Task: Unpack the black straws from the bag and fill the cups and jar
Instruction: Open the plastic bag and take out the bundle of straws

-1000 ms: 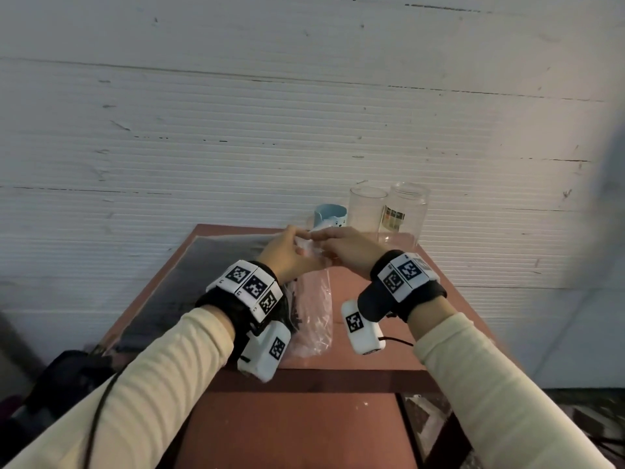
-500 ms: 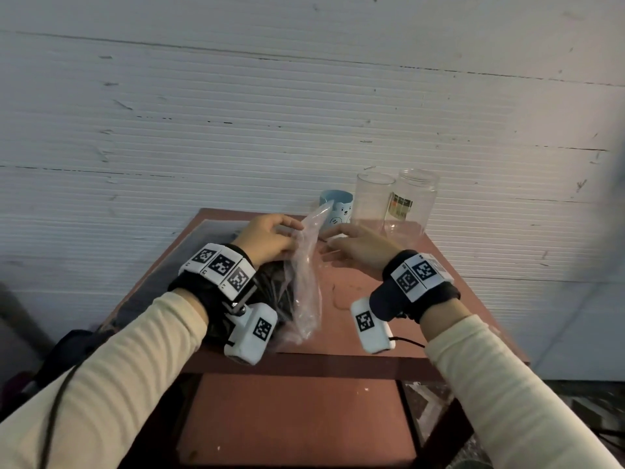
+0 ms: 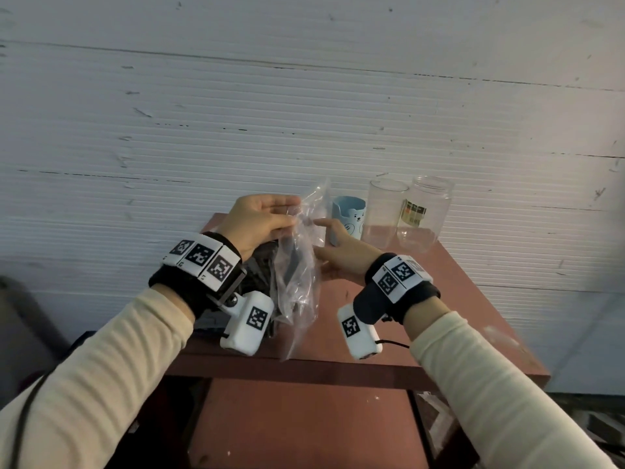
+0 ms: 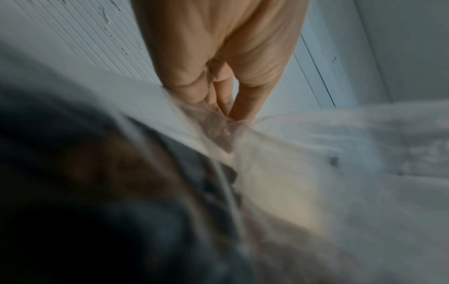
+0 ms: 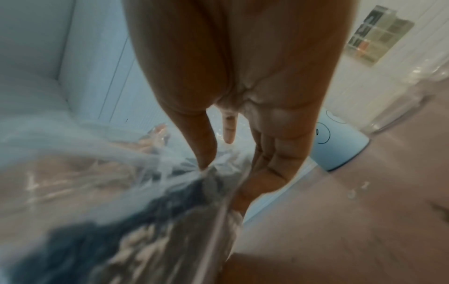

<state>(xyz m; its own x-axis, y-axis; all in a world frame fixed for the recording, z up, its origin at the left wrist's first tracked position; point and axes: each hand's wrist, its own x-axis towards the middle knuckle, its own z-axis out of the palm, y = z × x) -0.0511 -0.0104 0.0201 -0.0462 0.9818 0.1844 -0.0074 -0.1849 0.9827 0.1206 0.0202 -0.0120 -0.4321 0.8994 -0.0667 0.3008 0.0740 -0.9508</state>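
A clear plastic bag (image 3: 299, 282) hangs upright over the table, dark black straws (image 3: 292, 265) showing through its lower half. My left hand (image 3: 291, 214) pinches the bag's upper edge from the left; in the left wrist view its fingertips (image 4: 218, 109) nip the film. My right hand (image 3: 321, 238) is against the bag's right side, and in the right wrist view its thumb (image 5: 203, 153) and fingers (image 5: 262, 178) close on a fold of the bag (image 5: 218, 184). At the table's far edge stand a blue bear cup (image 3: 350, 220), a clear cup (image 3: 385, 214) and a glass jar (image 3: 424, 214), nothing in them.
The red-brown table (image 3: 422, 316) is narrow and set against a white ribbed wall (image 3: 304, 113). Its front edge is just under my wrists, with a lower shelf (image 3: 304, 428) beneath. A dark mat (image 3: 209, 321) lies on the table's left part, mostly hidden by my left arm.
Both hands have moved apart and upward. The bag has been lifted from lying on the table to hanging upright, with its top drawn up by my left hand.
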